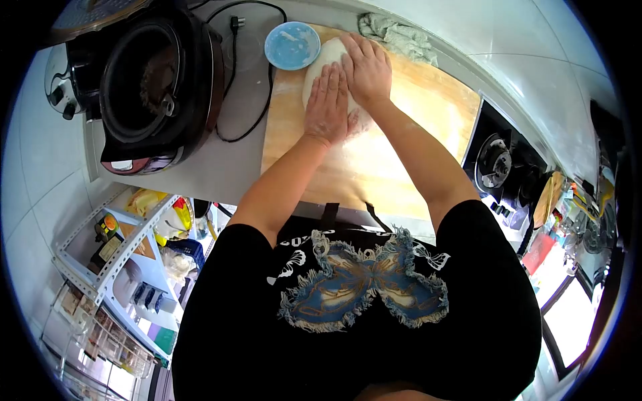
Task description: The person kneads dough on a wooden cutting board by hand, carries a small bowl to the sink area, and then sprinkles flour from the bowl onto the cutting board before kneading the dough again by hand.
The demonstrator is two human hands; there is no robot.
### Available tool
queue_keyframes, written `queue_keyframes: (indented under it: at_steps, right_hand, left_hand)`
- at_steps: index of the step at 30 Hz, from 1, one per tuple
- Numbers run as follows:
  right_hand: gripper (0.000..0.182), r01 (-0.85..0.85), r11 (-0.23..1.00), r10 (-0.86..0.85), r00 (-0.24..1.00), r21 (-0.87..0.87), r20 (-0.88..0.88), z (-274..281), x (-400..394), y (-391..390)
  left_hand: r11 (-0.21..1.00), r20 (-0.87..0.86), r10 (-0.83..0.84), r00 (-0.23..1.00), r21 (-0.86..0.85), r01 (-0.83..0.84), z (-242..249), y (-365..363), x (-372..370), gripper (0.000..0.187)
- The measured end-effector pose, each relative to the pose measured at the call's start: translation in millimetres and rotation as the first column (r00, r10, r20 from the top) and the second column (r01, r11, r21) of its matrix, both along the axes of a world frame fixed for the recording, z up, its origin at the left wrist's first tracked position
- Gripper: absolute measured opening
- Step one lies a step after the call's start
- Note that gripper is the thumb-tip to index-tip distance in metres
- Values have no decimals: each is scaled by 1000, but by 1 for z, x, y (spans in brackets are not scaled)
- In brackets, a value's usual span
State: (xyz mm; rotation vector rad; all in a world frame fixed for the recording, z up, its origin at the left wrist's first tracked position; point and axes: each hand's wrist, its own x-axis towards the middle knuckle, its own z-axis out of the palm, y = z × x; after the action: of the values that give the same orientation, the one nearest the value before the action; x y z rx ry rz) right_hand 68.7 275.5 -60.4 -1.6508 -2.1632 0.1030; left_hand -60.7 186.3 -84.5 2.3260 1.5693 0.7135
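Note:
A large pale lump of dough (314, 73) lies at the upper left part of a wooden board (421, 107). My left hand (326, 105) rests flat on its near side, fingers stretched forward and dusted with white. Farther up and to the right, my right hand (368, 70) also presses on the dough with its palm down and fingers extended. The hands are close together, and they cover much of the dough. A light blue bowl (292, 45) with white residue sits against the dough's left edge. White powder shows on the board by my left wrist.
An open black cooker (144, 80) stands on the grey counter (241, 157) at the left, with a black cord and plug (237, 25) beside it. A crumpled cloth (398, 37) lies behind the board. A gas stove (495, 160) is at the right, shelves (144, 234) at the lower left.

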Motion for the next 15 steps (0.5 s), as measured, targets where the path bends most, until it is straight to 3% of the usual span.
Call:
queue_keyframes:
  at_steps: [4,8,10,11,12,14,15]
  right_hand:
    - [42,36,999,-36,999,9,26,0,-6,4]
    - [47,48,996,-45,998,-70,44,-9,4,19]
    - [59,-10,985,53,968,-170,247,-36,24,51]
    - [72,81,931,47,940,-357,338,-20,23,59]
    - [75,82,900,24,971,-428,238,1,27,49]
    - [81,134,792,-63,988,-596,139,29,36,25]
    - [81,141,793,-72,988,-592,139,23,49,9]
  left_hand:
    - [1000,-44,-19,999,-21,18,0,7,-10,89]
    - [997,-12,-7,1000,80,8,-1,8,-7,85]
    - [997,18,35,999,74,-36,2,7,-5,75]
    - [999,209,26,978,21,-32,4,2,-11,72]
    - [999,205,26,978,23,-31,4,-8,-18,72]
    - [897,281,420,863,-270,-349,-2,-34,-28,75]
    - [902,284,411,866,-266,-341,-15,-41,-32,75]
